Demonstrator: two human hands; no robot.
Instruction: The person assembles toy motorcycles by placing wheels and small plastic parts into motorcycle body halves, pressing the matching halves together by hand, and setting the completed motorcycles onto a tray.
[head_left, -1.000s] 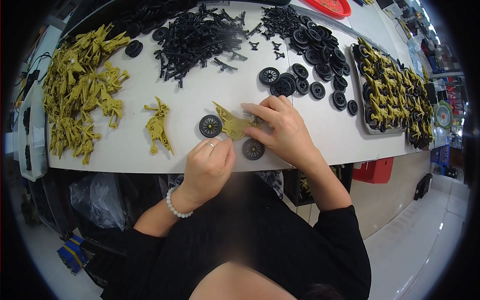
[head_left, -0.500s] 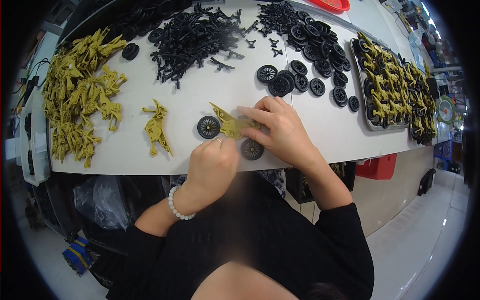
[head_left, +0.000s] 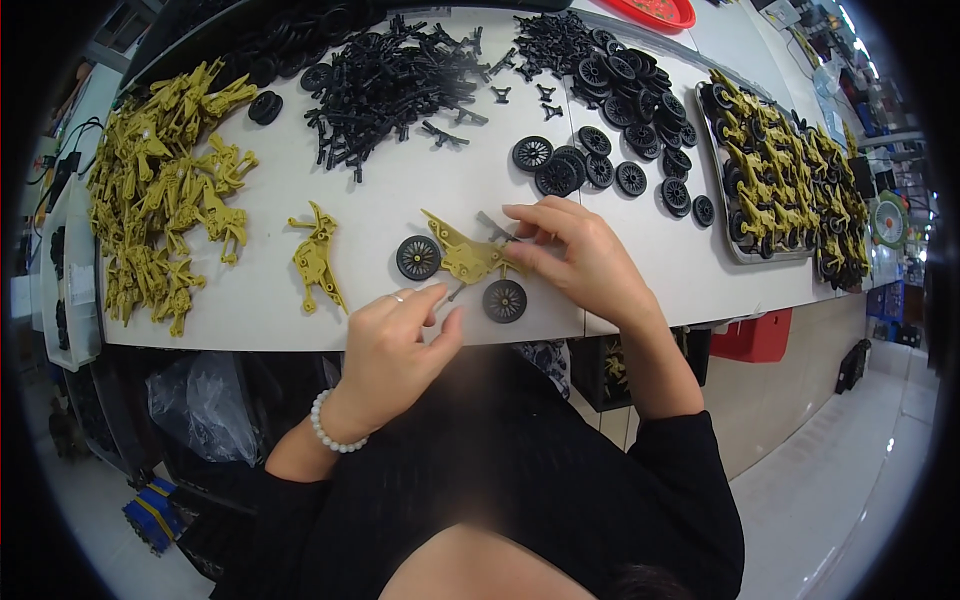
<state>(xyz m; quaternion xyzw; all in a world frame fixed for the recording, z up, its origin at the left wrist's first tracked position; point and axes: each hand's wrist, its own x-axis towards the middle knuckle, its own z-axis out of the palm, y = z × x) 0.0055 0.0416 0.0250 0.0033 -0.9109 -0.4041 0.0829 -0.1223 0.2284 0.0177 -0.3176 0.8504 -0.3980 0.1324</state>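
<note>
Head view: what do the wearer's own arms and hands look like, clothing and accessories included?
Both arms have short black sleeves. The left hand has a ring and a pale, round-beaded bracelet at its wrist. The right hand shows no jewellery. Neither is gloved.

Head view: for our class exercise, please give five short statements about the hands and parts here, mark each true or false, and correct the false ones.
1. The fingers of the right hand are at the right end of the yellow frame. True.
2. The beaded bracelet is on the right wrist. False: the white bracelet is on the left wrist.
3. A single yellow part lies between the yellow heap and the yellow frame. True.
4. The left hand's thumb and forefinger are pressed together. False: on the left hand they stand apart.
5. The metal tray holds only loose wheels. False: the metal tray holds yellow pieces with black wheels.
</note>
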